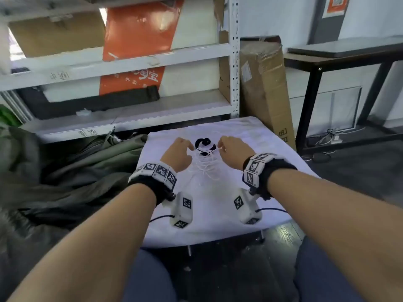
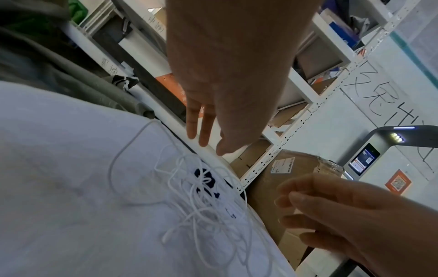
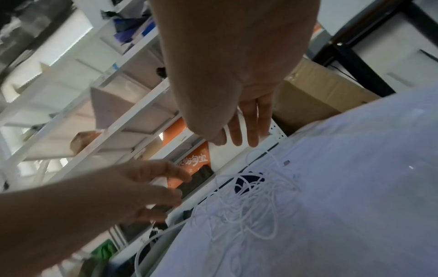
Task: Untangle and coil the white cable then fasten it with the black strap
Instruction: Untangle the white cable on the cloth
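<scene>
A thin white cable (image 1: 205, 165) lies in a loose tangle on the white-covered table (image 1: 257, 140). Just behind it sits the curled black strap (image 1: 203, 142), partly under the strands. My left hand (image 1: 189, 149) hovers at the tangle's left side and my right hand (image 1: 221, 147) at its right. In the left wrist view, the left hand (image 2: 212, 142) has straight fingers just above the cable (image 2: 201, 206) and strap (image 2: 205, 178). In the right wrist view, the right hand (image 3: 227, 140) likewise holds nothing above the cable (image 3: 249, 206). Whether fingertips touch strands is unclear.
A white metal shelf (image 1: 130, 110) stands close behind the table. A tall cardboard box (image 1: 263, 90) leans at the back right, with a black desk (image 1: 349, 55) beyond it. Grey-green fabric (image 1: 76, 171) is heaped to the left. A cable plug (image 3: 286, 162) lies on the cloth.
</scene>
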`<state>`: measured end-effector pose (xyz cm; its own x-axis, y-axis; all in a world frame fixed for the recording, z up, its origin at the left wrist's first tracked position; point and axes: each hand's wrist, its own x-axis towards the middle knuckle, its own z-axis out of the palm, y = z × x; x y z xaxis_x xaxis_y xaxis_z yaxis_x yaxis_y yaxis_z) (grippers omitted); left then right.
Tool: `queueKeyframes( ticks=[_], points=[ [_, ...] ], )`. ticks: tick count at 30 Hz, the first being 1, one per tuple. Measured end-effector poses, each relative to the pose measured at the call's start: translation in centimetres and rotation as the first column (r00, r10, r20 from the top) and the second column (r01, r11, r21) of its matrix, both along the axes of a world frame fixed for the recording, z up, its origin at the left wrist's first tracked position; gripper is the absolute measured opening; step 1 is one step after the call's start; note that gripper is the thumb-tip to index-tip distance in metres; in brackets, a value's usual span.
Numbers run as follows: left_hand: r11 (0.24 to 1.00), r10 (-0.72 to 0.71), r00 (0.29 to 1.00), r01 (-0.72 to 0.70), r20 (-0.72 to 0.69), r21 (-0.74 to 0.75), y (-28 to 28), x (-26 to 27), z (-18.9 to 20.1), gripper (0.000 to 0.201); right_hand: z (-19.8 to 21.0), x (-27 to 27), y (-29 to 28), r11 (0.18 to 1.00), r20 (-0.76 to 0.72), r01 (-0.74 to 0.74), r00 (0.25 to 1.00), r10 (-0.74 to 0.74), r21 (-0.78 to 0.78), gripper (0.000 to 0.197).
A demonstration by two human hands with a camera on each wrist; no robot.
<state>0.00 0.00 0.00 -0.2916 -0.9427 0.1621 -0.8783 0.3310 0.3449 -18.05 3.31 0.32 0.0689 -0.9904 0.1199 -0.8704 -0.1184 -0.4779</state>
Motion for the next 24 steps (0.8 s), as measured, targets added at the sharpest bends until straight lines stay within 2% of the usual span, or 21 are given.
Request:
queueKeyframes(
  ticks=[4,11,16,18,20,22,24],
  points=[
    [0.989,0.000,1.000,-0.002,0.008,0.146,-1.1,-0.4,-2.1,0.039,-1.8,-1.4,-0.8,0.995,0.085,0.064,0.994,-0.071,0.074,0.029],
    [0.905,-0.078,0.982,-0.004,0.174,0.425,-3.9,-0.6,-4.3,0.070,-3.4,-2.5,-4.0,0.980,0.238,0.050,0.966,-0.096,0.193,0.036],
    [0.938,-0.049,0.995,0.018,0.083,0.347,-5.2,-0.3,-5.0,0.041,-4.6,-2.9,-6.3,0.960,0.457,0.039,0.874,-0.168,0.279,0.038],
    [0.960,-0.019,1.000,0.022,-0.015,0.279,-5.4,-0.3,-4.9,0.030,-5.2,-3.3,-6.8,0.954,0.531,0.039,0.823,-0.200,0.297,0.039],
    [0.969,0.047,0.978,0.004,-0.201,0.248,-5.7,0.0,-5.1,0.019,-5.8,-3.8,-7.3,0.952,0.616,0.029,0.756,-0.221,0.305,0.040],
    [0.960,0.114,0.905,0.007,-0.411,0.281,-5.9,0.2,-5.0,0.006,-6.3,-3.9,-7.5,0.958,0.707,0.040,0.666,-0.238,0.285,0.041],
    [0.948,0.161,0.806,0.034,-0.570,0.316,-6.0,0.3,-4.7,0.007,-7.0,-3.8,-7.5,0.961,0.781,0.070,0.569,-0.259,0.267,0.046]
  ],
)
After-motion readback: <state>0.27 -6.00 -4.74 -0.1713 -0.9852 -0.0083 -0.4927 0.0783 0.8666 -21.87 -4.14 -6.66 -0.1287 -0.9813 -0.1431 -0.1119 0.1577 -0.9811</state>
